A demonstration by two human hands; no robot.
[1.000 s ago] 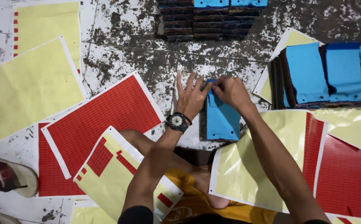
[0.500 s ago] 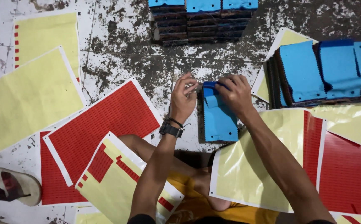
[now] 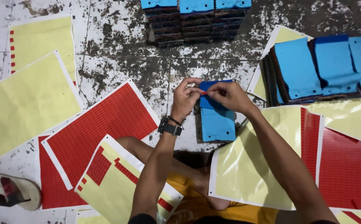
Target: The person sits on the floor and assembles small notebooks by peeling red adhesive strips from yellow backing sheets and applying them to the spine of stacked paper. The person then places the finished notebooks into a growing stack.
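At centre frame, your left hand [image 3: 185, 97] and right hand [image 3: 229, 95] are pinched shut together on a small red sticker [image 3: 204, 93] just above the blue swatch stack [image 3: 216, 118], so you seem mid-labelling, and next it likely needs pressing squarely onto the top swatch.

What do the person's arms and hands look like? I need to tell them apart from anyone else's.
Both forearms are bare, with no gloves on the left hand or right hand. The left wrist carries a black wristwatch and a thin dark band beside it. Dark sleeve edges show near the bottom.
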